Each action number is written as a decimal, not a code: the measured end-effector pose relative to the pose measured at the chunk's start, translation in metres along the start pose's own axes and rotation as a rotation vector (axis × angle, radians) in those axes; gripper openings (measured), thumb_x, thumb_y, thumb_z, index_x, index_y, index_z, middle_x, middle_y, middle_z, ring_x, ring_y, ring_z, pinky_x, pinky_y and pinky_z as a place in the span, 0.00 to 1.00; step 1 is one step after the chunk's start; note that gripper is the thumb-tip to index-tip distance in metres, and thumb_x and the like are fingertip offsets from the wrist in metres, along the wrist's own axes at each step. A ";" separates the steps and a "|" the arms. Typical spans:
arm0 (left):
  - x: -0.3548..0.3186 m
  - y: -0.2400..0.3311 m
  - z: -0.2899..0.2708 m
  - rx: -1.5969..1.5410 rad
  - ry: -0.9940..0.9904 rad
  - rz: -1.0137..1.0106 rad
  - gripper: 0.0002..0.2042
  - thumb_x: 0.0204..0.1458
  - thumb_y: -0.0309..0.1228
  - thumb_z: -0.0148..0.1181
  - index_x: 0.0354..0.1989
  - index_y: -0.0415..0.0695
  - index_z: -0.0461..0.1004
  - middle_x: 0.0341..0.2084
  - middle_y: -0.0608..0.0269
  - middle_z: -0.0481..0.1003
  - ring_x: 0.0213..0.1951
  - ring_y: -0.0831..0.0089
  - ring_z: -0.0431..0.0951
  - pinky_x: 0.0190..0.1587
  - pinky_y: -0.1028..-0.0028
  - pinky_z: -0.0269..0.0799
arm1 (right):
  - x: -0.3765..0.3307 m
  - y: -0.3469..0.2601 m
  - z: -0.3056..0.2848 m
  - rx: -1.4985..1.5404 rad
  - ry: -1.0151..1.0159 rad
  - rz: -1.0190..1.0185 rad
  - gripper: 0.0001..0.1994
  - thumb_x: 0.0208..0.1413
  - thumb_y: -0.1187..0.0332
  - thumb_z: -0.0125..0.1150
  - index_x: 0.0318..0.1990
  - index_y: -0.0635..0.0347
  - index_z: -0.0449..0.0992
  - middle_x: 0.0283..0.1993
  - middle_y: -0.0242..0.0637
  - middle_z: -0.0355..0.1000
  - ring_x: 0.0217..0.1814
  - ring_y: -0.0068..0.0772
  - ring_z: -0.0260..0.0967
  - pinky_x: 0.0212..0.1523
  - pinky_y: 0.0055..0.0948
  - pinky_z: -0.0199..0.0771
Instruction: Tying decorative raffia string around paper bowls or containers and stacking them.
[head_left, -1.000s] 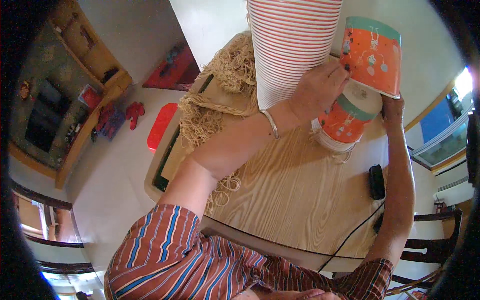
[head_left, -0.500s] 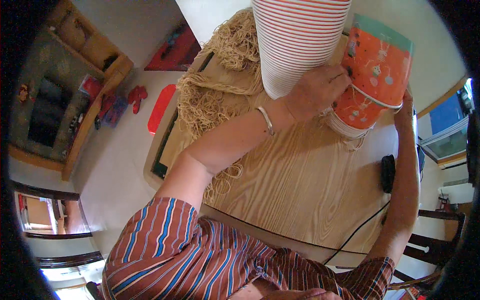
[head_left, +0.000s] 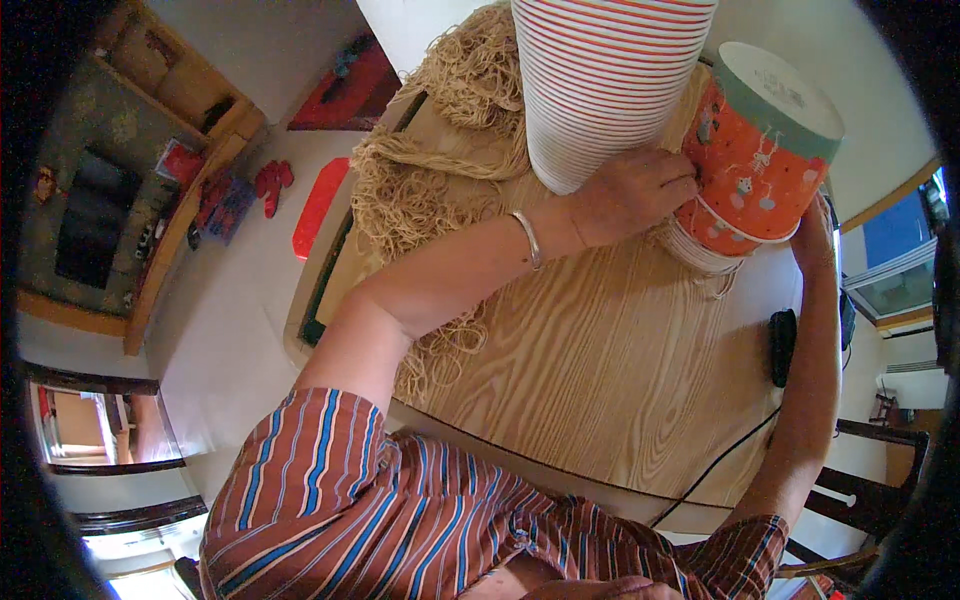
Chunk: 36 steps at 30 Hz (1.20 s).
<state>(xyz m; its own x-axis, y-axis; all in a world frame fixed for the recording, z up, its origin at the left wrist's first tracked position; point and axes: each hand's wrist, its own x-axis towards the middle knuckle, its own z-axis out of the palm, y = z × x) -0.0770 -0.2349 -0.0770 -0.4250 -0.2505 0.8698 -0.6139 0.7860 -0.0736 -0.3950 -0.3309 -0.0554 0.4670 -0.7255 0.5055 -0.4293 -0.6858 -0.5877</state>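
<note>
An orange paper bucket [head_left: 750, 175] with a green band stands upside down, its pale round base turned up. It sits over a short stack of nested buckets [head_left: 700, 250], whose white rims show below it. My left hand [head_left: 635, 195], a bracelet at its wrist, reaches the bucket's left side with bent fingers; the fingertips are partly hidden. On the opposite side, my right hand [head_left: 815, 235] is against the bucket near its rim, most of its fingers out of sight behind it. Just beyond my left hand rises a tall stack of nested buckets [head_left: 610, 80] with white and red rims.
Tangled beige string [head_left: 430, 200] lies in heaps along the left of the wooden table [head_left: 590, 370]. A black object [head_left: 783, 345] with a cable [head_left: 715, 460] is by my right forearm. A red stool [head_left: 322, 205] stands left of the table, a dark chair [head_left: 870, 490] at right.
The orange bucket has slid down over the short stack, covering the lower bucket's printed side. It has tipped toward view, so its base now shows. Both hands stay at its sides.
</note>
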 end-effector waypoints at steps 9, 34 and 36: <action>-0.001 0.001 0.001 -0.060 -0.048 0.022 0.09 0.43 0.28 0.55 0.34 0.41 0.70 0.33 0.58 0.71 0.36 0.61 0.75 0.39 0.67 0.75 | -0.001 0.023 0.004 0.644 -0.006 0.305 0.21 0.63 0.59 0.49 0.57 0.64 0.66 0.57 0.39 0.68 0.58 0.33 0.66 0.60 0.34 0.64; -0.015 0.000 0.006 -0.063 -0.217 0.088 0.06 0.44 0.28 0.53 0.31 0.44 0.68 0.33 0.60 0.69 0.36 0.64 0.73 0.38 0.67 0.73 | -0.026 0.083 0.029 0.939 0.045 0.446 0.19 0.56 0.61 0.58 0.49 0.65 0.69 0.52 0.38 0.71 0.52 0.34 0.70 0.56 0.32 0.69; -0.017 -0.002 0.003 -0.051 -0.262 0.091 0.06 0.44 0.28 0.53 0.31 0.44 0.68 0.32 0.60 0.68 0.36 0.63 0.73 0.39 0.67 0.72 | -0.020 0.064 0.036 0.948 0.061 0.488 0.18 0.56 0.61 0.58 0.48 0.65 0.70 0.50 0.38 0.72 0.52 0.33 0.70 0.55 0.32 0.69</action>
<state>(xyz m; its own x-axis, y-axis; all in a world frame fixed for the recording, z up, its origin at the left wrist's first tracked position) -0.0704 -0.2332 -0.0932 -0.6380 -0.3102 0.7048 -0.5340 0.8377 -0.1147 -0.4040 -0.3585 -0.1254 0.3567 -0.9291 0.0975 0.2295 -0.0141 -0.9732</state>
